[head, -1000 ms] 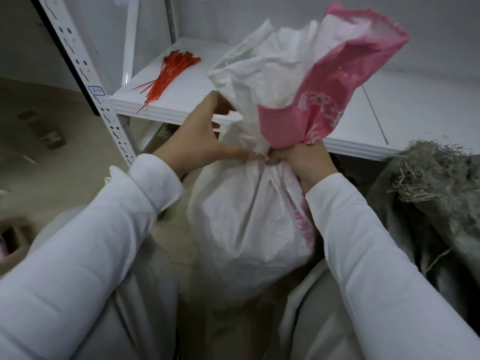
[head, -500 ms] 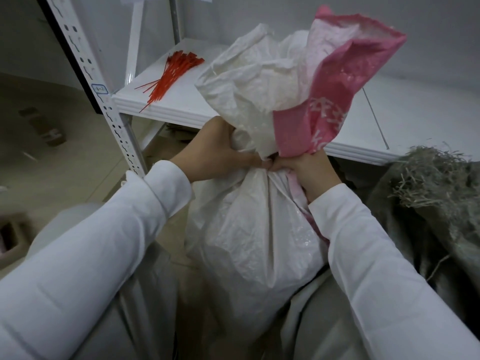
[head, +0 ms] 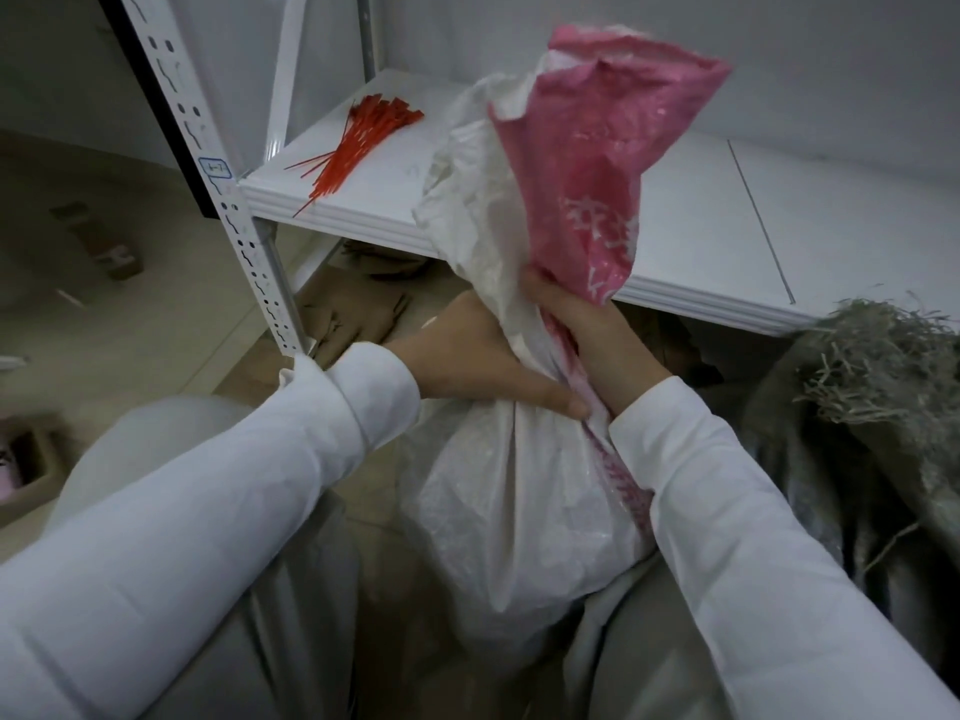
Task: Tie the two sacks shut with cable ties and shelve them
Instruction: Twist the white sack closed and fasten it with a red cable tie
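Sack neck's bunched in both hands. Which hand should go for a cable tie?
Left. The red cable ties lie on the shelf's left end, on the left hand's side. The right hand also grips the sack neck, so it can likely hold it shut alone.

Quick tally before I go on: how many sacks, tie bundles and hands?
Sacks: 2, white sack and grey sack
Tie bundles: 1, red tie bundle on the shelf
Hands: 2, left hand and right hand, both gripping the white sack
Total: 5

Red cable ties point(head: 358, 142) on white shelf point(head: 691, 220).
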`<act>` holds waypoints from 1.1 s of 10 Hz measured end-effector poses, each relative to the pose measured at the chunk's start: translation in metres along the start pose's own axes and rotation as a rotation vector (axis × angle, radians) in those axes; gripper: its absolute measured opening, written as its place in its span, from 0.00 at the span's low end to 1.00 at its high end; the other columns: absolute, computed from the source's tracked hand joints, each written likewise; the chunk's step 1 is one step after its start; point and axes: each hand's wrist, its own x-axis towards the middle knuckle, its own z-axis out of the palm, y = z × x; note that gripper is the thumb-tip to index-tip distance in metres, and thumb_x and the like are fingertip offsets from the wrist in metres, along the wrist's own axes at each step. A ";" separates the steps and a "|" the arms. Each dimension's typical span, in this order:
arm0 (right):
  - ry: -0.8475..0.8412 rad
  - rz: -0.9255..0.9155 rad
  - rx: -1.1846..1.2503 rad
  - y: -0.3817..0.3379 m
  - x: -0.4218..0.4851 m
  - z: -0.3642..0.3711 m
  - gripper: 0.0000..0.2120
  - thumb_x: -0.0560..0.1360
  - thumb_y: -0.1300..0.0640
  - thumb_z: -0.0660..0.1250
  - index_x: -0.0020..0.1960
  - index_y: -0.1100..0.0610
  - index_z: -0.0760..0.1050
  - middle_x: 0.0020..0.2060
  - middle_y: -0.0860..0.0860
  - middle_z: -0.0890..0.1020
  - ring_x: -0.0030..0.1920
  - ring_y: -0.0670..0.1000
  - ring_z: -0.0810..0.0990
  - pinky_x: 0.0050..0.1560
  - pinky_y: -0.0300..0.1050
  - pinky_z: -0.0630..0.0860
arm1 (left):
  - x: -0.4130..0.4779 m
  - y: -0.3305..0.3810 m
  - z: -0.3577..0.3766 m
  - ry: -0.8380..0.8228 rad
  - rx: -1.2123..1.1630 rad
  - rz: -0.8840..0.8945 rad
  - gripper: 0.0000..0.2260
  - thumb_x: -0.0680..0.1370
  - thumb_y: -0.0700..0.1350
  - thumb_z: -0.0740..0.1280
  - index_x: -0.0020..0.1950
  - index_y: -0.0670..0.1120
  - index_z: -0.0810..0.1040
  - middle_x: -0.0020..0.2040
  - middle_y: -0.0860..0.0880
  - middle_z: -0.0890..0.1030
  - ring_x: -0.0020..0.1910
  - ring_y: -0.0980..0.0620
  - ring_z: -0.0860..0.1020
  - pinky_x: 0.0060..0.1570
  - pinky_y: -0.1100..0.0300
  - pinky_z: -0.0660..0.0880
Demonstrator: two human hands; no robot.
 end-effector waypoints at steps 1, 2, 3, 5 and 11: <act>-0.051 -0.073 -0.175 -0.002 0.004 -0.001 0.40 0.73 0.34 0.55 0.75 0.60 0.62 0.64 0.58 0.76 0.58 0.52 0.77 0.48 0.26 0.72 | 0.005 -0.005 0.008 0.073 -0.046 -0.058 0.40 0.52 0.65 0.78 0.63 0.57 0.74 0.57 0.61 0.79 0.58 0.65 0.75 0.60 0.64 0.71; -0.064 -0.158 -0.364 -0.004 0.001 -0.008 0.45 0.65 0.29 0.47 0.76 0.52 0.60 0.69 0.50 0.70 0.63 0.44 0.68 0.51 0.19 0.63 | 0.010 -0.007 0.016 0.116 -0.069 -0.120 0.41 0.50 0.66 0.77 0.62 0.59 0.75 0.55 0.61 0.79 0.58 0.63 0.76 0.62 0.62 0.72; -0.067 -0.151 -0.400 0.000 0.004 -0.015 0.44 0.68 0.27 0.47 0.77 0.50 0.58 0.71 0.49 0.68 0.70 0.49 0.66 0.66 0.36 0.60 | 0.017 -0.008 0.026 0.189 -0.141 -0.184 0.42 0.50 0.67 0.78 0.62 0.57 0.75 0.54 0.61 0.80 0.55 0.64 0.77 0.61 0.62 0.73; -0.101 -0.139 -0.355 -0.002 0.005 -0.022 0.36 0.73 0.31 0.52 0.75 0.48 0.63 0.68 0.46 0.72 0.67 0.45 0.70 0.61 0.28 0.64 | 0.026 -0.010 0.039 0.427 -0.346 -0.346 0.42 0.46 0.59 0.72 0.59 0.47 0.76 0.55 0.47 0.80 0.54 0.51 0.80 0.53 0.56 0.79; 0.006 0.025 -0.920 0.020 -0.002 -0.002 0.62 0.47 0.21 0.65 0.73 0.53 0.61 0.68 0.49 0.71 0.69 0.56 0.68 0.67 0.66 0.66 | 0.033 -0.014 0.017 0.619 -0.738 -0.497 0.25 0.57 0.59 0.77 0.47 0.46 0.80 0.38 0.51 0.83 0.40 0.55 0.82 0.43 0.62 0.77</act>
